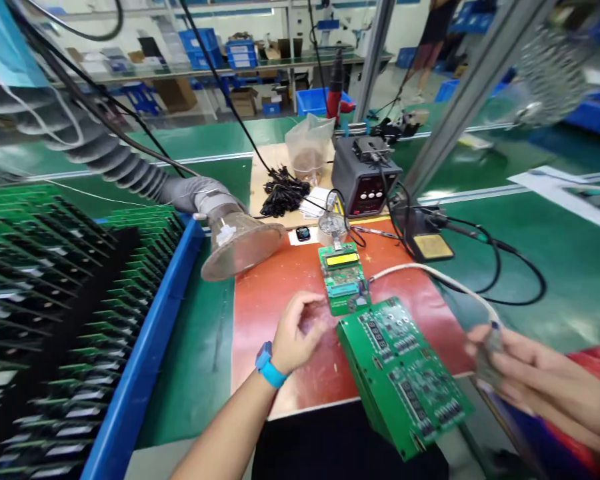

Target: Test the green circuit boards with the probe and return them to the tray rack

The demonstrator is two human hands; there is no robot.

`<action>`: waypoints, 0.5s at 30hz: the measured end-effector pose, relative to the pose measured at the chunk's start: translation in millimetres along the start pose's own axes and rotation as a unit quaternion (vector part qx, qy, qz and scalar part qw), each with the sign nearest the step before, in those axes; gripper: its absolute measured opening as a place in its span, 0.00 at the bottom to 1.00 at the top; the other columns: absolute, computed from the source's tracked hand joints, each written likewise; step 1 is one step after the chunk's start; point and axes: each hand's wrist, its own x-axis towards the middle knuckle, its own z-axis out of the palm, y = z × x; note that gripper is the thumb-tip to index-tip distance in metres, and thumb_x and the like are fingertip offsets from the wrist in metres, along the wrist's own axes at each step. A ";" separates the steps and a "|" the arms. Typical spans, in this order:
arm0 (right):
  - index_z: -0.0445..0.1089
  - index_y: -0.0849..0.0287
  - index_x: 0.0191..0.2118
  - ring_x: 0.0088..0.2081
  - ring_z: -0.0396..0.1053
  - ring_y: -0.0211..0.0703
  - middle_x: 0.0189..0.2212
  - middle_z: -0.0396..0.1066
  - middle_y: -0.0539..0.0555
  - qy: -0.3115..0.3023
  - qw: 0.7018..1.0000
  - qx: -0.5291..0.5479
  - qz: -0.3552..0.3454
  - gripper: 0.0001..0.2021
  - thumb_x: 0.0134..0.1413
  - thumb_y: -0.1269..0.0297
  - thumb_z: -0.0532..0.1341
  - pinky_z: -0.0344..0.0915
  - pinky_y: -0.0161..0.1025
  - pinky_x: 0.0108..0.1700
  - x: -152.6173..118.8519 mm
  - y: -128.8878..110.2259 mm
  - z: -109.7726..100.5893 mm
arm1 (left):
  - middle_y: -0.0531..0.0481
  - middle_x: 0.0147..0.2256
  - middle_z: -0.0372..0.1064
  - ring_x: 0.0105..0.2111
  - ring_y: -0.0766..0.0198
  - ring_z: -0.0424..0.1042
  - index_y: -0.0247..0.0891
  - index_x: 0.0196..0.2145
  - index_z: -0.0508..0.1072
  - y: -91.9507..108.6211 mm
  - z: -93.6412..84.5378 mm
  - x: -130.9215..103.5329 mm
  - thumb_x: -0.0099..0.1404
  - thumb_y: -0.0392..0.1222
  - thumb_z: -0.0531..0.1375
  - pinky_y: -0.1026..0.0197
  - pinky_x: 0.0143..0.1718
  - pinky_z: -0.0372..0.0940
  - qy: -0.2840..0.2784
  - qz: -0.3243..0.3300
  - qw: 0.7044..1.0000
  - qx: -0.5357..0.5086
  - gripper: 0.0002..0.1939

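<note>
My left hand point(303, 333), with a blue watch point(267, 365) on the wrist, hovers over the red mat with thumb and fingers apart and nothing between them. Just right of it is a stack of green circuit boards point(405, 373) with dark digit displays, its near end jutting past the mat's edge. Beyond the stack lies a small green tester board point(344, 279) with a lit yellow screen. From that board a white cable point(430, 268) runs to my right hand point(545, 380), whose fingers pinch a small grey-green piece point(490, 357) at the cable's end, blurred and partly covered.
At left, a blue bin point(145, 373) holds rows of upright circuit boards. A fume hood point(243, 247) on a ribbed hose hangs over the mat point(300, 390). Behind are black leads point(284, 192), a soldering station point(365, 177) and an iron in its stand point(460, 228). A person point(433, 40) stands far back.
</note>
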 end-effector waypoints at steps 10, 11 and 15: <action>0.63 0.55 0.53 0.25 0.64 0.34 0.34 0.70 0.51 0.038 0.962 -0.014 -0.270 0.22 0.52 0.62 0.63 0.67 0.35 0.27 24.1 -44.9 87.4 | 0.37 0.65 0.47 0.65 0.44 0.49 0.42 0.64 0.47 15.0 38.4 -20.6 0.50 0.66 0.65 0.42 0.64 0.48 -0.142 0.030 0.977 -0.157 0.53; 0.62 0.55 0.55 0.26 0.64 0.34 0.36 0.71 0.52 0.048 0.958 -0.022 -0.282 0.22 0.54 0.63 0.62 0.67 0.35 0.28 25.0 -39.5 91.4 | 0.37 0.65 0.47 0.65 0.44 0.49 0.42 0.64 0.46 14.9 40.2 -20.7 0.49 0.63 0.67 0.42 0.64 0.49 -0.137 0.027 0.978 -0.152 0.54; 0.60 0.56 0.58 0.27 0.65 0.34 0.37 0.70 0.53 0.077 0.946 -0.069 -0.307 0.22 0.57 0.65 0.58 0.69 0.35 0.31 24.3 -24.0 96.1 | 0.38 0.65 0.48 0.64 0.45 0.52 0.43 0.63 0.47 17.6 43.7 -19.2 0.52 0.55 0.69 0.41 0.64 0.51 -0.132 0.014 0.981 -0.144 0.50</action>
